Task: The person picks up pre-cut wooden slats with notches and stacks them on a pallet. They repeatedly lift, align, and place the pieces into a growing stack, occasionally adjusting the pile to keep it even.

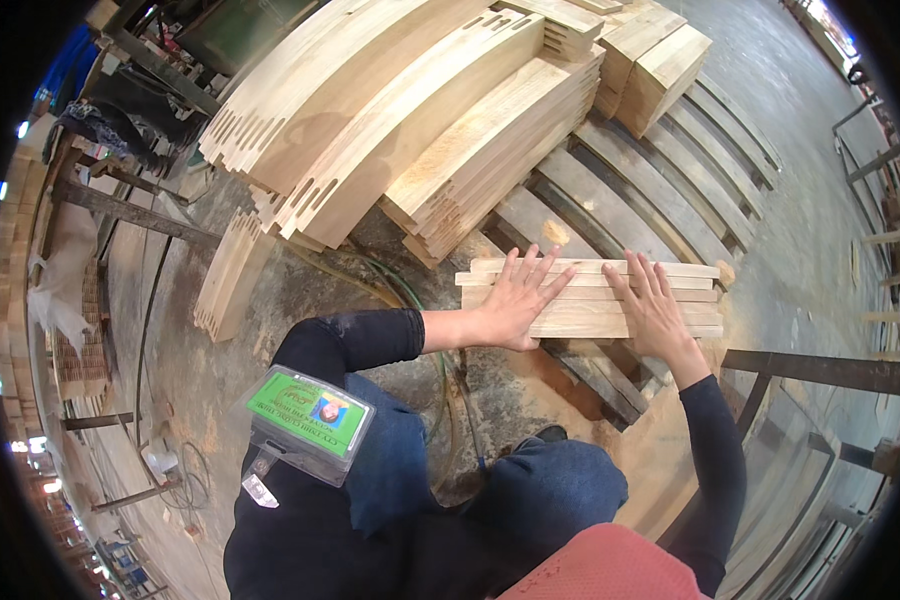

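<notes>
Pink cloth at the lower edge, closest to camera. Beside it, dark sleeves and torso, a green badge lying askew on the left upper arm, and blue jeans, knees bent.

Slats: pale wood, straight, packed side by side in front of the knees, over the near end of a pallet. Their left ends are uneven.

Left hand: laid on the left part of the slats, palm down, fingers spread, pinching nothing. Right hand: on the right part, fingers fanned and pointing away from the body, also flat, no pinch. Bare slat shows between the two hands.

Beyond: big stack of curved planks, slots cut in the near ends. Wood blocks sit right of it on the pallet. Smaller curved stack on the floor, left. Hose runs along the floor between that stack and the slats. Dark metal bar at right. Upper left is dim and warped; dark shape there may be another person.
</notes>
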